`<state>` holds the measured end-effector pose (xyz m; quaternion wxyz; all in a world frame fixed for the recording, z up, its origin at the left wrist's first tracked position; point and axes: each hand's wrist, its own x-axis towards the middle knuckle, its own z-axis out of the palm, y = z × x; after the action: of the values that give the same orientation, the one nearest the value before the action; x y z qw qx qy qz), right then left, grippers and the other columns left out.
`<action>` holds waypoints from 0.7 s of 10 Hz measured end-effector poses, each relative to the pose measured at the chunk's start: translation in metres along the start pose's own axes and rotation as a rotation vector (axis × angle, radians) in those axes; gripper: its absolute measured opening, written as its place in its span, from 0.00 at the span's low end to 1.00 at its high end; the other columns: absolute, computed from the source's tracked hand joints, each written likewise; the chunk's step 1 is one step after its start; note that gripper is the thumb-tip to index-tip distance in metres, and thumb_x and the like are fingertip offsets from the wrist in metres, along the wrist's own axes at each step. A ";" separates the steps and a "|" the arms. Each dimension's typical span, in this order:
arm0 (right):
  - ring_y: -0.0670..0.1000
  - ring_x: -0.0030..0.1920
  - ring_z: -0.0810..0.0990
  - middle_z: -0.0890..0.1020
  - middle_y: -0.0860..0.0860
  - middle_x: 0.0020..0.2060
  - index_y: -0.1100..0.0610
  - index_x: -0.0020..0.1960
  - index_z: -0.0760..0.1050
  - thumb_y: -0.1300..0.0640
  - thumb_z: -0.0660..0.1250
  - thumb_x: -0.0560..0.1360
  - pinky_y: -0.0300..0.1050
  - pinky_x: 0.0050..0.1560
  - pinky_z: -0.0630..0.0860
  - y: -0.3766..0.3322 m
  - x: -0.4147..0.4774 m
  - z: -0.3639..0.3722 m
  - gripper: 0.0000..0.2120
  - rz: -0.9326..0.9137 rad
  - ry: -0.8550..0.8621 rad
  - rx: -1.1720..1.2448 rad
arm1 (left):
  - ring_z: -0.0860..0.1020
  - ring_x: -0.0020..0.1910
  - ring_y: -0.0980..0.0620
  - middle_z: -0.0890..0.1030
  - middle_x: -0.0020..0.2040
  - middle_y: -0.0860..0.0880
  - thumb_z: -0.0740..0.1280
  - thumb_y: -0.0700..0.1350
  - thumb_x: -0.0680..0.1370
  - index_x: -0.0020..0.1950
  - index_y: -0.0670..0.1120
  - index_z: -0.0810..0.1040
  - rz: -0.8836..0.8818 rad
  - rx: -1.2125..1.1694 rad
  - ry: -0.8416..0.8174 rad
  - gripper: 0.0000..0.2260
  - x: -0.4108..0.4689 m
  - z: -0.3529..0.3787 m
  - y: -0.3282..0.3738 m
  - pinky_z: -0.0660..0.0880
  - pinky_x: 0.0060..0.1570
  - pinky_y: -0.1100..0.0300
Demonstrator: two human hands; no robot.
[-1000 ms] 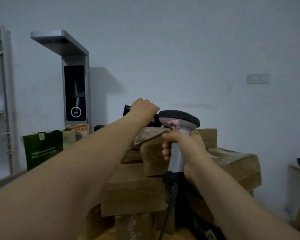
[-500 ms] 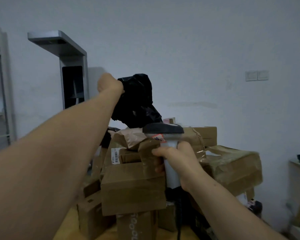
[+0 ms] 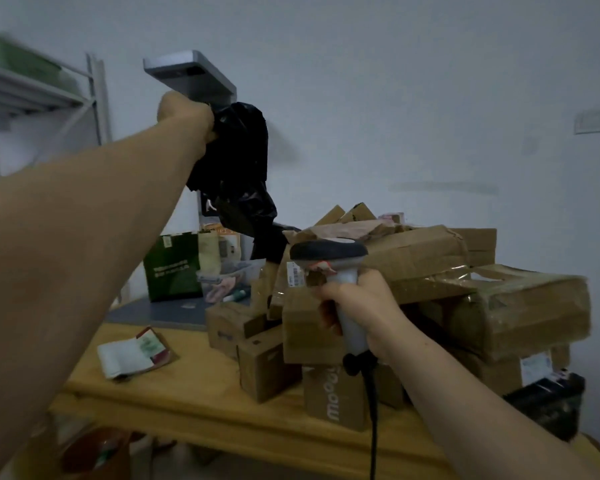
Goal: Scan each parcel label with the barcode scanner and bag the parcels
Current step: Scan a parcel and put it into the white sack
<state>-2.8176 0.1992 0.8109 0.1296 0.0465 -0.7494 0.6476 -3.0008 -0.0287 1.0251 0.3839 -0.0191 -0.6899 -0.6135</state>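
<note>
— Two hands are busy, yes? What has each got?

— The left hand (image 3: 184, 114) is raised high, clenched round the gathered top of a black plastic bag (image 3: 238, 174). The bag hangs crumpled beneath the fist, and its lower end reaches down near the top of the parcels (image 3: 413, 258).

— And the other?

— The right hand (image 3: 357, 306) is wrapped round the pale handle of the barcode scanner (image 3: 329, 252). It holds the scanner upright in front of the pile, dark head on top. A black cable (image 3: 373, 427) drops from the base of the handle.

— Where do the parcels sit?

— They are heaped on the wooden table (image 3: 222, 403), brown cardboard boxes stacked unevenly, some wrapped in tape. A white barcode label (image 3: 295, 275) shows on one box just left of the scanner's head. A lower box (image 3: 333, 396) carries white lettering.

— Is anything inside the bag?

— I cannot tell; it is opaque and bunched.

— What else is around?

— A green paper bag (image 3: 174, 268) stands at the back left of the table. A small white packet (image 3: 132, 353) lies flat left of the pile, apart from it. A grey stand (image 3: 191, 76) with an overhanging top rises behind the raised fist, and blurred metal shelving (image 3: 32, 88) is at far left.
</note>
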 end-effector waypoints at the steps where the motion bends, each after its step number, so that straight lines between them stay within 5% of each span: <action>1: 0.53 0.34 0.78 0.80 0.57 0.36 0.65 0.50 0.78 0.62 0.71 0.72 0.43 0.30 0.73 0.004 -0.010 0.034 0.08 0.065 -0.128 0.059 | 0.77 0.40 0.58 0.74 0.51 0.49 0.60 0.37 0.80 0.70 0.39 0.69 -0.024 0.046 -0.016 0.18 -0.101 -0.065 0.016 0.80 0.45 0.65; 2: 0.51 0.27 0.76 0.78 0.56 0.30 0.64 0.42 0.76 0.63 0.69 0.74 0.41 0.25 0.71 0.016 -0.018 0.066 0.04 0.172 -0.266 0.097 | 0.81 0.51 0.45 0.79 0.49 0.42 0.62 0.36 0.77 0.61 0.35 0.75 -0.057 0.231 0.045 0.13 -0.087 -0.086 -0.038 0.81 0.40 0.56; 3: 0.50 0.25 0.75 0.77 0.55 0.28 0.63 0.41 0.76 0.63 0.69 0.75 0.41 0.25 0.70 0.039 -0.019 0.091 0.05 0.250 -0.351 0.100 | 0.81 0.45 0.38 0.81 0.48 0.36 0.64 0.35 0.75 0.39 0.37 0.74 -0.151 0.369 0.129 0.05 -0.079 -0.099 -0.108 0.81 0.41 0.48; 5: 0.51 0.24 0.75 0.77 0.55 0.27 0.64 0.41 0.75 0.63 0.69 0.74 0.39 0.24 0.70 0.083 -0.002 0.121 0.06 0.351 -0.337 0.062 | 0.81 0.46 0.42 0.83 0.47 0.40 0.61 0.37 0.75 0.50 0.39 0.83 -0.197 0.238 0.203 0.11 -0.072 -0.106 -0.204 0.80 0.52 0.49; 7: 0.50 0.25 0.76 0.78 0.55 0.29 0.64 0.45 0.77 0.62 0.70 0.73 0.40 0.25 0.72 0.117 0.007 0.146 0.05 0.432 -0.293 0.035 | 0.80 0.47 0.47 0.81 0.49 0.43 0.65 0.35 0.77 0.46 0.45 0.81 -0.401 0.249 -0.079 0.08 -0.152 -0.126 -0.294 0.80 0.43 0.58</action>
<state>-2.8721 0.0752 0.6817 -0.1225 -0.0189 -0.7413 0.6596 -2.9760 -0.1424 0.6903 0.2263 0.1419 -0.7646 -0.5865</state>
